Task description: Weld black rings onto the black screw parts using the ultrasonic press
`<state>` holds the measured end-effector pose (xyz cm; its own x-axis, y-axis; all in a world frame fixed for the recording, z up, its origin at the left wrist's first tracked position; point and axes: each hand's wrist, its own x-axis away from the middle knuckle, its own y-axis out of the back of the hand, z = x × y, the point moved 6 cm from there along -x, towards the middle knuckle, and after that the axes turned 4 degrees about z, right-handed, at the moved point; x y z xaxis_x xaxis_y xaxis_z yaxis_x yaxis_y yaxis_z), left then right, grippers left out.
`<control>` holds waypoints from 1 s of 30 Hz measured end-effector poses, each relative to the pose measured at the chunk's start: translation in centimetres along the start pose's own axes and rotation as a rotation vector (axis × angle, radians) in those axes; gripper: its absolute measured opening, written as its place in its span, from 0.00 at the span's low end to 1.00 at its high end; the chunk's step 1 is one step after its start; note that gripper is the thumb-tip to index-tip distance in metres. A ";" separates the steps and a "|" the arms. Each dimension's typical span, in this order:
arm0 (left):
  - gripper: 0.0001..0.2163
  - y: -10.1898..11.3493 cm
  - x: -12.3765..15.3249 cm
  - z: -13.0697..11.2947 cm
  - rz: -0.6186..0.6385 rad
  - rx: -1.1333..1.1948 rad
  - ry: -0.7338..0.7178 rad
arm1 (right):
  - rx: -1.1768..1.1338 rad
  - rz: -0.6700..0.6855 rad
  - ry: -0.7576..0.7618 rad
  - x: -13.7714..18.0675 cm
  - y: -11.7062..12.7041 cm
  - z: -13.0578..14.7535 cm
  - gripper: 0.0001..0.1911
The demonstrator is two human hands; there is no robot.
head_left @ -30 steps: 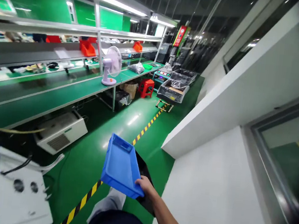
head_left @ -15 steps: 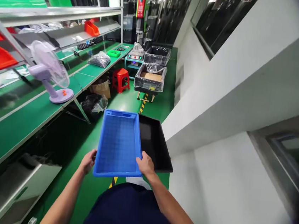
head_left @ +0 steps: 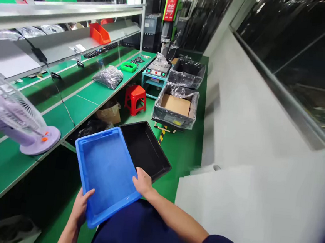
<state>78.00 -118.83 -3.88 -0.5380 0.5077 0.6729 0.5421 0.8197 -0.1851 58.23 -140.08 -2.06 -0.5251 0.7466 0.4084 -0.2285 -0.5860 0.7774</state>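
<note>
A shallow blue plastic tray (head_left: 106, 173) is held out in front of my body, tilted, with nothing in it. My left hand (head_left: 81, 204) grips its left rim near the close corner, thumb over the edge. My right hand (head_left: 143, 182) is closed at the tray's right rim, thumb on top. A black tray (head_left: 145, 148) juts out to the right of the blue one, with its near edge at my right hand's fingers. Those fingers are partly hidden, but both trays appear to be held there together.
A long green workbench (head_left: 86, 100) runs along the left, with a lilac fan (head_left: 41, 139) and a bag of small parts (head_left: 109, 76) on it. Ahead stand a red stool (head_left: 136, 98), a machine (head_left: 156, 72) and lined black crates (head_left: 175, 111). A white wall (head_left: 238, 118) borders the right.
The blue tray has come closer, moved left and turned anticlockwise, the black tray with it. My left hand has closed on the blue rim. The bench and fan appear nearer.
</note>
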 end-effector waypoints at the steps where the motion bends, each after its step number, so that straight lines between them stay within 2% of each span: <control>1: 0.26 -0.7 -2.5 -1.2 -0.021 0.017 -0.018 | -0.010 -0.008 0.010 -3.2 0.5 0.6 0.15; 4: 0.27 -3.9 -10.6 -6.3 -0.026 0.012 -0.070 | -0.041 -0.031 0.015 -13.1 3.2 2.5 0.15; 7: 0.27 -8.7 -18.2 -13.7 0.046 -0.052 -0.115 | -0.090 -0.078 -0.011 -21.8 8.0 4.3 0.12; 11: 0.25 -16.5 -26.3 -24.0 0.176 -0.140 -0.214 | -0.207 -0.237 -0.068 -30.5 15.9 5.2 0.10; 15: 0.25 -23.4 -33.7 -31.4 0.240 -0.161 -0.238 | -0.400 -0.355 -0.069 -38.2 22.0 4.4 0.18; 18: 0.26 -27.1 -39.2 -34.9 0.190 -0.119 -0.191 | -0.538 -0.406 -0.017 -45.2 25.4 3.4 0.18; 21: 0.27 -30.3 -44.2 -37.2 0.104 -0.042 -0.127 | -0.609 -0.414 -0.012 -53.3 28.7 2.3 0.17; 26: 0.28 -36.0 -50.7 -41.2 -0.054 0.065 -0.110 | -0.685 -0.273 0.072 -66.1 34.8 1.2 0.12; 30: 0.26 -39.9 -54.7 -44.3 -0.190 0.136 -0.071 | -0.571 -0.218 0.125 -74.4 40.9 0.2 0.12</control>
<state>114.38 -191.07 -1.63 -0.6684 0.3547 0.6537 0.3374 0.9279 -0.1585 88.06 -219.54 -0.52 -0.5011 0.8458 0.1834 -0.7254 -0.5260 0.4440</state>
